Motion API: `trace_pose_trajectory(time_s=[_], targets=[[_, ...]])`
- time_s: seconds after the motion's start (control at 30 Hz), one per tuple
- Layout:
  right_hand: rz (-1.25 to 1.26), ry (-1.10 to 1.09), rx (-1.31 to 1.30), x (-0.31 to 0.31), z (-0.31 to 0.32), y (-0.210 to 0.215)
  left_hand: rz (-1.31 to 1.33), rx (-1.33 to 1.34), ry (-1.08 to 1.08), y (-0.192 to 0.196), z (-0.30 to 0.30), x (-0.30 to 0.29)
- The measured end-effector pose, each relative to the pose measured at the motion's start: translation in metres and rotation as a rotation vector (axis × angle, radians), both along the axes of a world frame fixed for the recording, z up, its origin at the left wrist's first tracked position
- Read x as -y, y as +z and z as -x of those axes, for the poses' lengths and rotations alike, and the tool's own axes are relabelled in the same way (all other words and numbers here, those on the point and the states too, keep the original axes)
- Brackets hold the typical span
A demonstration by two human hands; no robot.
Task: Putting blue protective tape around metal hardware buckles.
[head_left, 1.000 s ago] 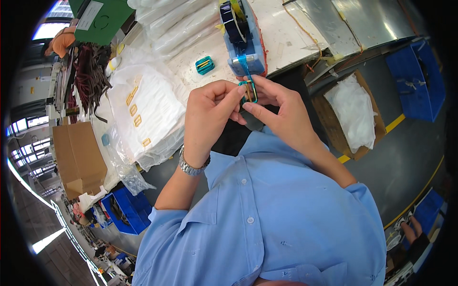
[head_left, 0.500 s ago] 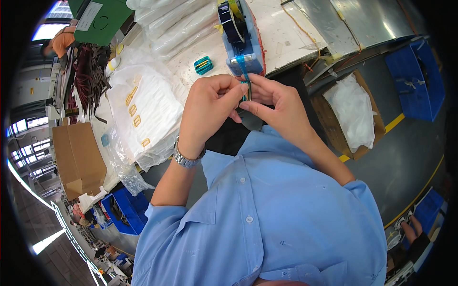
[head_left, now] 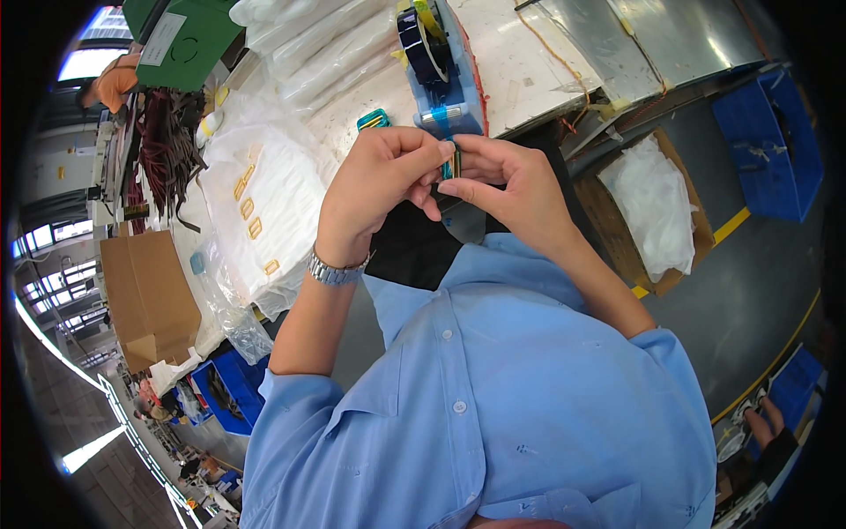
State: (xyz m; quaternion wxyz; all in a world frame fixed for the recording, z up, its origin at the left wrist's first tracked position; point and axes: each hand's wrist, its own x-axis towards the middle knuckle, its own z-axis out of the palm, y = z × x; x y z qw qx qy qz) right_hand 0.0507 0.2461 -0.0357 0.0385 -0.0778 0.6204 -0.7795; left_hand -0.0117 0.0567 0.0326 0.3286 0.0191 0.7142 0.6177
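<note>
Between the fingertips of both hands, just in front of the tape dispenser, is a small metal buckle (head_left: 454, 164) with blue film on it; the fingers partly cover it. My right hand (head_left: 515, 181) pinches it between thumb and fingers. The thumb and forefinger of my left hand (head_left: 374, 181) are closed at its upper edge, pressing the film. The blue tape dispenser (head_left: 470, 84) carries a roll of dark blue tape (head_left: 421, 44). Beyond my left hand lies another blue-wrapped buckle (head_left: 374, 118), partly hidden by that hand.
Several gold buckles (head_left: 255, 228) lie on a stack of white sheets at left. Clear plastic-wrapped rolls (head_left: 326, 53) lie at the back. An open carton with white plastic (head_left: 648, 207) and a blue bin (head_left: 771, 145) stand to the right. A brown carton (head_left: 150, 295) is at far left.
Earlier a blue tape strip ran from the dispenser to my fingers; now the buckle looks separate from the dispenser. My left hand has shifted slightly left and away from me.
</note>
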Motion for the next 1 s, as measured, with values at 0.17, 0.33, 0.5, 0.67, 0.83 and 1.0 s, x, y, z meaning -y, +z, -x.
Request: trace_pose_trajectory(time_s=[0.17,0.33,0.5,0.67,0.83,1.0], targets=[[0.033,-0.046,0.001,0.005,0.001,-0.004,-0.033,0.035,0.048,-0.004,0.001,-0.001],[-0.039,-0.089,-0.006,0.006,0.002,0.003,0.006,-0.08,0.047,-0.006,-0.006,-0.002],[0.056,-0.092,0.056,0.008,0.004,0.004,0.145,-0.625,0.303,-0.019,-0.041,-0.008],[0.096,-0.09,0.087,0.011,0.004,0.009,0.274,-1.057,0.196,-0.035,-0.059,-0.009],[0.129,-0.12,0.123,0.016,0.004,0.011,0.324,-1.214,0.187,-0.045,-0.052,-0.011],[0.029,-0.162,0.106,0.018,0.007,0.004,0.315,-1.31,0.132,-0.041,-0.04,-0.008]])
